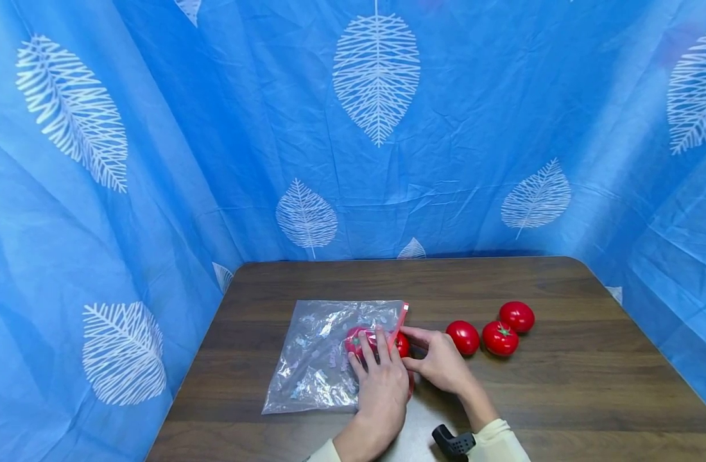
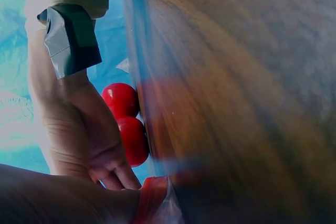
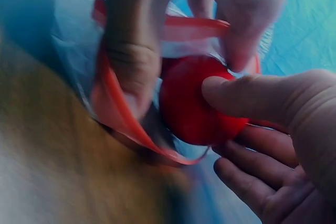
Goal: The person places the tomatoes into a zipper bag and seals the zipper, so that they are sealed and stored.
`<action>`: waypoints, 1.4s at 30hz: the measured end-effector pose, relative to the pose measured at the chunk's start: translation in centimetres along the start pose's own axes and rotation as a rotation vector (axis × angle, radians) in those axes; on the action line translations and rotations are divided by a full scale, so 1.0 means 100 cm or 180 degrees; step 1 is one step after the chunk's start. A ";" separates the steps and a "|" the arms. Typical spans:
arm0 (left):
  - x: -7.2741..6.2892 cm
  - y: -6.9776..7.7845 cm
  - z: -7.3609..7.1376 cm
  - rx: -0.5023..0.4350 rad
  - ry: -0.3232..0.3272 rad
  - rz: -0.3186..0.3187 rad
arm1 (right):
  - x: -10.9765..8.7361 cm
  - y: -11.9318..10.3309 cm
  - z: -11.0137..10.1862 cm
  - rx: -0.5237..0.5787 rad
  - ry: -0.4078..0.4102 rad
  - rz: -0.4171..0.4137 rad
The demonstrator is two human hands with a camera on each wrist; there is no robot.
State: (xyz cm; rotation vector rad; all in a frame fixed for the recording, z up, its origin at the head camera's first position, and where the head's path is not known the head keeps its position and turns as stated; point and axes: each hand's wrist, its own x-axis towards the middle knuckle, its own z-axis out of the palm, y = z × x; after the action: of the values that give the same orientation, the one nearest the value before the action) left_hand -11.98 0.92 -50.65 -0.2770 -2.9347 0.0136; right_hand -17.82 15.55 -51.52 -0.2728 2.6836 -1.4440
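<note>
A clear zip bag [image 1: 312,359] with a red rim lies flat on the table, its mouth towards the right. My left hand [image 1: 383,388] holds the bag at its mouth, fingers spread over the upper side. In the right wrist view the left thumb [image 3: 134,72] hooks over the red rim, which stands apart in a loop. My right hand [image 1: 445,364] pinches a red tomato [image 3: 184,100] between thumb and fingers, right in the bag's mouth. Through the plastic, another tomato [image 1: 353,340] shows inside, partly hidden under the left fingers.
Three more tomatoes sit together right of the right hand: a near one [image 1: 463,337], one with a green stem [image 1: 500,339] and a farther one [image 1: 516,316]. The brown wooden table [image 1: 590,385] ends at a blue leaf-patterned curtain [image 1: 445,128].
</note>
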 end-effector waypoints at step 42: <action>0.001 -0.001 0.003 -0.0117 -0.0006 0.0003 | 0.015 0.000 0.000 -0.0169 -0.0354 -0.0277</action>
State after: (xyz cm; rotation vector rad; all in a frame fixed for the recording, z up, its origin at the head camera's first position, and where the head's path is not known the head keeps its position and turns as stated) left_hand -12.19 0.87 -50.96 -0.2840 -2.9391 -0.0399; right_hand -19.25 15.24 -51.52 -0.4650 2.6538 -1.3379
